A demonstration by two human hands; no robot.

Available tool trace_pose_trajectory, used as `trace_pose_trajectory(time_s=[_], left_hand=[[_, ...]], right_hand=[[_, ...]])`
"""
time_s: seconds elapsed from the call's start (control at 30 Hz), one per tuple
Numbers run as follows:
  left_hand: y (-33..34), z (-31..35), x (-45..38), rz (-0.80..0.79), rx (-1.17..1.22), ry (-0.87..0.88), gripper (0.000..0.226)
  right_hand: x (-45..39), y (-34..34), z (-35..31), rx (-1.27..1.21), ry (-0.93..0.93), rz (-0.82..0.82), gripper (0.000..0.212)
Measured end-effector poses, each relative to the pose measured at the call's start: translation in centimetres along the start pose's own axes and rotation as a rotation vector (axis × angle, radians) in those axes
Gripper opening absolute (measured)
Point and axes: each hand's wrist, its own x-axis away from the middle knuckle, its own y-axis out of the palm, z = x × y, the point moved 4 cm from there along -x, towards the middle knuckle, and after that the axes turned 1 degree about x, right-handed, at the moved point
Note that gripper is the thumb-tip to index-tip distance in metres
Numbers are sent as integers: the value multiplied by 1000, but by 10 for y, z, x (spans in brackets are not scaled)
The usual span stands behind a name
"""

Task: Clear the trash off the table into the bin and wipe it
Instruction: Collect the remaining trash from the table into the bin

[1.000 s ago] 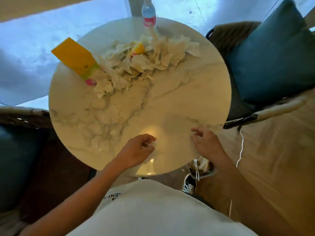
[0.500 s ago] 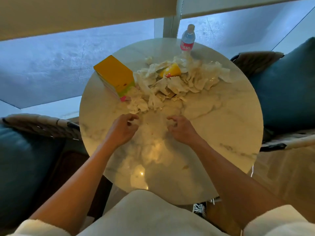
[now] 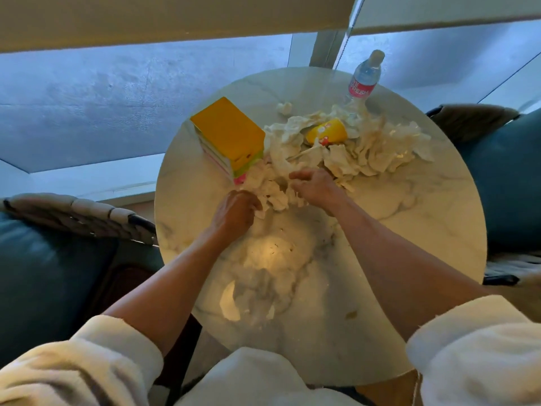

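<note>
Both hands now reach farther forward: the left hand (image 3: pixel 234 213) and right hand (image 3: pixel 314 186) each grasp crumpled tissues (image 3: pixel 275 191) between them, yellow box (image 3: pixel 231 136) just beyond the left.

A yellow box (image 3: pixel 231 133) is seen standing left of centre, and a clear water bottle (image 3: pixel 364 79) with a red label is seen upright at the far edge. Teal cushioned chairs (image 3: pixel 44 273) are seen on both sides, beneath a lowered window blind (image 3: pixel 164 19).
</note>
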Motion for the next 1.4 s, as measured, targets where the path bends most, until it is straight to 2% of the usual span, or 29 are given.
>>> trace_pose_trajectory(time_s=[0.1,0.27,0.37,0.43,0.5,0.63,0.73,0.87,0.93,1.03,1.13,1.3,1.4], left_hand=[[-1,-2,6,86,71,-117,22],[-7,2,25,173,232,-201,11],[-7,15,41,186,348,-248,20],[-5,23,51,180,460,-285,32],[1,30,62,172,500,-303,35],[16,52,82,143,538,-335,26],[28,70,95,89,583,-325,27],[45,98,106,3,563,-305,31],[55,114,109,-41,548,-299,33],[70,132,108,-79,470,-268,35],[80,149,109,-107,446,-264,29],[88,161,111,-152,452,-250,26],[89,159,114,-181,464,-228,23]], right_hand=[[3,-3,2,-117,14,96,27],[22,-19,10,-246,-3,245,12],[40,-28,23,-271,-7,301,19],[57,-34,32,-290,-11,300,32],[75,-39,46,-277,-12,299,42],[115,-56,90,-331,86,367,26],[147,-70,124,-431,148,434,16],[192,-89,162,-519,177,506,18],[212,-99,183,-492,214,526,19],[226,-116,206,-323,235,553,13],[214,-129,210,-91,196,529,27],[169,-113,217,126,264,261,48],[159,-93,217,240,310,162,63]])
